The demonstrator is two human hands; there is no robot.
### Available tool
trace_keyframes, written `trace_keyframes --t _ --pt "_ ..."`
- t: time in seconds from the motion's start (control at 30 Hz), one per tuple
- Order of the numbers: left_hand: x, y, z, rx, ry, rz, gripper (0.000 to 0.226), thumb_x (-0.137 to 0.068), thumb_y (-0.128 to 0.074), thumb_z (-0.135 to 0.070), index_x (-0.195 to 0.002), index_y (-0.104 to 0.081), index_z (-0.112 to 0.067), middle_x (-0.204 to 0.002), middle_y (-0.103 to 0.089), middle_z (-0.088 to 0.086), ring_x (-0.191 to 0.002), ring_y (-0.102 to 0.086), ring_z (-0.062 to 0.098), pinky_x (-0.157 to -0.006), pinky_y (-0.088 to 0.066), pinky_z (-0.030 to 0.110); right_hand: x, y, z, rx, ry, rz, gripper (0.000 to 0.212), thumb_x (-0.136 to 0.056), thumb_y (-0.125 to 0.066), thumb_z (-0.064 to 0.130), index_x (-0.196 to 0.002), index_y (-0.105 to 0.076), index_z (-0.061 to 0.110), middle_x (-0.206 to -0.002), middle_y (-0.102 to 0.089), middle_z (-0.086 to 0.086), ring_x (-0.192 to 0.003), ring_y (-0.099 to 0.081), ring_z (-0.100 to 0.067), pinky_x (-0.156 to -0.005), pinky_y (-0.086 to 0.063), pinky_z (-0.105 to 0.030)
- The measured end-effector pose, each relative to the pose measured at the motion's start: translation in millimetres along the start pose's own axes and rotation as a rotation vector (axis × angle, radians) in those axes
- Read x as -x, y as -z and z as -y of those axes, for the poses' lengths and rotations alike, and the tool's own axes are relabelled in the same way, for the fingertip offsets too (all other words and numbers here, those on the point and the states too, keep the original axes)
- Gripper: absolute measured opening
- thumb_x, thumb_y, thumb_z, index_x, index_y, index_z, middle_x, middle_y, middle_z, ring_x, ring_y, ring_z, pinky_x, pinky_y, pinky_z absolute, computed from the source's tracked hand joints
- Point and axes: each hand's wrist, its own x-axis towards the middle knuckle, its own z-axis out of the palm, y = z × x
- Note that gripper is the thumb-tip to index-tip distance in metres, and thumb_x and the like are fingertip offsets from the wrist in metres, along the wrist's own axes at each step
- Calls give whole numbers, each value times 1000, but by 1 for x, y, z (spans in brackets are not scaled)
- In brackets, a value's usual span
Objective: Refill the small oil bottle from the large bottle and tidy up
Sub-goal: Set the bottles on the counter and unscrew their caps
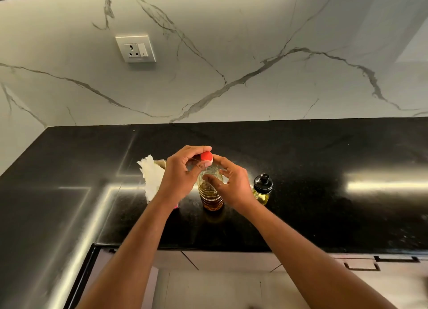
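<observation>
The large clear plastic oil bottle (pixel 211 194) stands upright on the black counter, a low level of amber oil in it. My left hand (pixel 183 176) pinches its red cap (pixel 206 157) at the bottle's mouth with thumb and fingertips. My right hand (pixel 228 183) wraps around the bottle's neck and shoulder from the right. The small glass oil bottle (pixel 262 189), with a black lid and pale yellow oil, stands just right of my right hand, untouched.
White tissue paper (pixel 150 179) sticks out of a box behind my left wrist, with something pink at its base. The black counter (pixel 324 181) meets a marble wall with a socket (pixel 136 48). Drawer fronts (pixel 231 262) sit below the counter's front edge.
</observation>
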Motion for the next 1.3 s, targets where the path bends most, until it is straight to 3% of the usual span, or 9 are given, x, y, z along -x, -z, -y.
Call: trace_keyframes --t 0.27,0.43,0.57,0.73,0.87,1.1,1.3 --pt "2 -16 -5 68 137 -207 40 -83 -91 -32 -119 -78 -21 -111 -79 -6 -100 -77 10 -91 -65 36 1 -4 -6 10 23 -60 57 -88 -83 20 -141 -63 25 -115 -59 33 -100 -52 33 -87 -39 5" --pt "3 -29 -14 110 195 -363 39 -77 -95 -36 -106 -73 -22 -97 -76 -9 -87 -76 10 -80 -67 33 2 -6 -8 9 40 -67 53 -88 -84 18 -138 -65 24 -113 -61 32 -101 -54 31 -85 -40 5" --pt "3 -30 -13 69 153 -329 46 -81 -91 -40 -121 -73 -24 -109 -76 -7 -97 -75 9 -85 -66 31 0 -4 -9 11 33 -63 51 -88 -84 19 -136 -66 28 -106 -62 35 -100 -58 26 -84 -43 1" --pt "3 -25 -8 72 150 -275 48 -83 -90 -41 -125 -75 -25 -118 -76 -7 -103 -75 9 -89 -66 34 1 -3 -9 -2 43 -51 55 -88 -82 14 -138 -64 29 -109 -57 42 -105 -55 29 -87 -40 4" --pt "7 -23 -6 100 149 -238 43 -88 -86 -28 -129 -74 -23 -122 -75 -5 -108 -75 11 -93 -65 36 2 -3 -5 0 65 -53 57 -89 -82 18 -142 -62 25 -120 -62 32 -109 -58 22 -93 -42 0" --pt "6 -23 -11 98 144 -309 40 -83 -90 -30 -119 -76 -19 -109 -78 -7 -97 -77 7 -86 -65 28 4 -3 -1 -22 65 -71 55 -89 -83 25 -140 -64 23 -126 -70 15 -113 -61 14 -95 -42 -2" --pt "6 -24 -16 92 145 -331 40 -81 -92 -30 -115 -75 -18 -104 -78 -8 -93 -77 5 -82 -65 25 3 -3 -4 -15 51 -61 55 -89 -82 24 -140 -63 23 -124 -65 24 -112 -60 19 -94 -43 -2"
